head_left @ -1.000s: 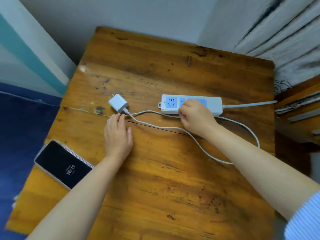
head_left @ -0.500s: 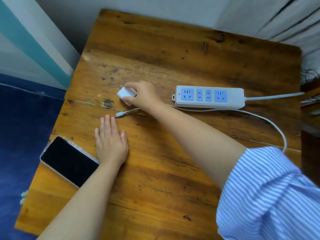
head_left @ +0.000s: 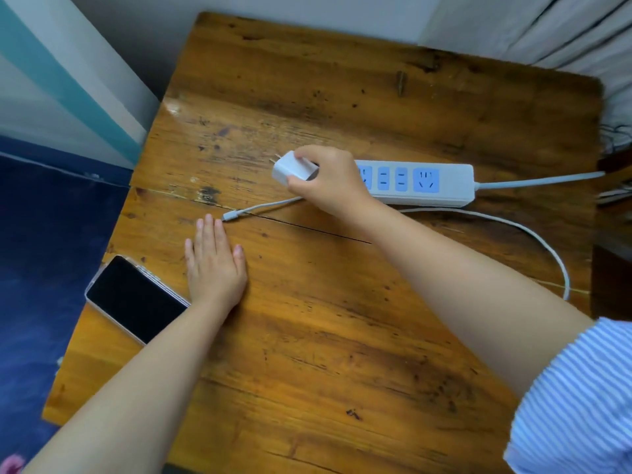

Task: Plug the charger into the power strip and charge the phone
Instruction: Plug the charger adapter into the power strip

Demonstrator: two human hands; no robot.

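Note:
My right hand [head_left: 333, 181] grips a white charger block [head_left: 292, 171] just above the wooden table [head_left: 342, 336], its metal prongs pointing left. Right behind that hand lies a white power strip [head_left: 441, 183] with blue sockets, its left end hidden by my fingers. The charger's white cable [head_left: 533, 234] loops out to the right, and its free plug end [head_left: 228, 216] rests on the wood near my left fingertips. My left hand [head_left: 214, 265] lies flat on the table, holding nothing. A phone [head_left: 135, 297] with a dark screen lies at the table's left edge, beside my left wrist.
A wall runs along the left and the back of the table, and a grey curtain [head_left: 564, 32] hangs at the back right. Blue floor [head_left: 41, 268] shows past the left edge. The strip's own cord [head_left: 540, 181] leads off to the right.
My right hand left the power strip, reached left, took hold of the charger block and has carried it right toward the strip. The phone screen has gone dark. My left hand stays flat.

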